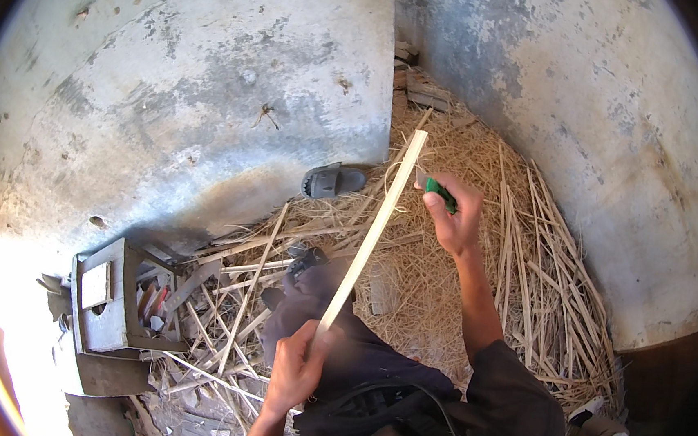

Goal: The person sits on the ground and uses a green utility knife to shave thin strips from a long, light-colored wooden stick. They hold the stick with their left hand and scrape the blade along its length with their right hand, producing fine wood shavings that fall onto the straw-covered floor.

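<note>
My left hand [296,368] is closed round the lower end of a long, pale wooden strip [374,235]. The strip slants up and to the right, away from my body. Beside its upper part, my right hand [457,218] grips a green-handled utility knife [439,194]. The knife's short blade points toward the strip's right edge; whether it touches the wood I cannot tell. Thin curled shavings [400,209] show along the strip near the blade.
Shavings [432,306] cover the floor, with piles of thin sticks [544,291] along the right wall and more at left. A grey slipper [333,181] lies by the stained wall [295,74]. A worn wooden box [125,303] with odds and ends stands at left.
</note>
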The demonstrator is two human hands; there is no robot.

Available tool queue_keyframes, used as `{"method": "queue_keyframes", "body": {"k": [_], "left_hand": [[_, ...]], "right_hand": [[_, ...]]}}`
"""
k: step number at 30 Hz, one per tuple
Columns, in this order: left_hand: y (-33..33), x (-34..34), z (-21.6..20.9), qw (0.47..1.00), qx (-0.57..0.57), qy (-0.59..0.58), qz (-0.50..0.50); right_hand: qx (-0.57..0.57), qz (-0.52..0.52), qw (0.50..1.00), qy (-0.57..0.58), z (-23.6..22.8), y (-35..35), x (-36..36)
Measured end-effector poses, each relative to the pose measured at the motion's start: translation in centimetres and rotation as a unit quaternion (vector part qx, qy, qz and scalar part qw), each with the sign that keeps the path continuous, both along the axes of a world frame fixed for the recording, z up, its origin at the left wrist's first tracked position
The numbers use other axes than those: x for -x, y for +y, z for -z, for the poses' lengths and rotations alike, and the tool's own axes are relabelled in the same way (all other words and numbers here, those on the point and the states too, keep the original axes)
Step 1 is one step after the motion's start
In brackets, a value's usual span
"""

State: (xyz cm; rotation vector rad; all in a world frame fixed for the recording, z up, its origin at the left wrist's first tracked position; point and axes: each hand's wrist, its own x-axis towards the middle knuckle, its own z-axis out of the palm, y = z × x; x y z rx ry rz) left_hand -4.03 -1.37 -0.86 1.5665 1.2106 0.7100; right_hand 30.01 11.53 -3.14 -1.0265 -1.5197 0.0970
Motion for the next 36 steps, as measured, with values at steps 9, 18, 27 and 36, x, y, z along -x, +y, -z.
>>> {"method": "queue_keyframes", "body": {"k": [9,18,27,36], "left_hand": [[-0.4,0.2,-1.1,0.999,-0.012,0.049,0.004],[-0.9,0.9,-1.2,0.998,0.044,0.022,0.035],[-1.5,1.7,-0.5,0.998,0.002,0.055,-0.037],[1.4,-2.3,-2.4,0.993,-0.088,0.05,-0.054]], "right_hand": [[-0.006,0.005,1.0,0.006,-0.5,0.4,-0.6],[-0.014,0.064,0.998,0.009,0.9,2.1,-3.1],[0.042,0.139,0.983,0.11,1.1,0.8,-7.3],[0.002,-0.022,0.999,-0.024,1.2,-3.0,3.7]]}}
